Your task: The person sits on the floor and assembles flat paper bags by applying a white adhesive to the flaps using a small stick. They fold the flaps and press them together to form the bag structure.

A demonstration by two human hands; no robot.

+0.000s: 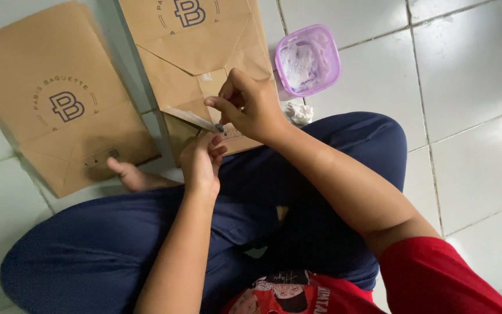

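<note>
A thin flat stick (190, 117), pale and smeared with whitish paste, runs with its long axis from upper left to lower right, its free end pointing up-left over the brown paper bag (204, 64) on the tiled floor (466, 87). Its lower-right end sits where both hands meet. The right hand (251, 104) pinches that end, fingers (219, 106) closed tight on it. The left hand (201, 160) lies just beneath, fingers curled and touching the same tip; whether it grips cannot be told. A second brown bag (59, 93) lies to the left, a purple container (308, 59) with white paste beside the bag.
</note>
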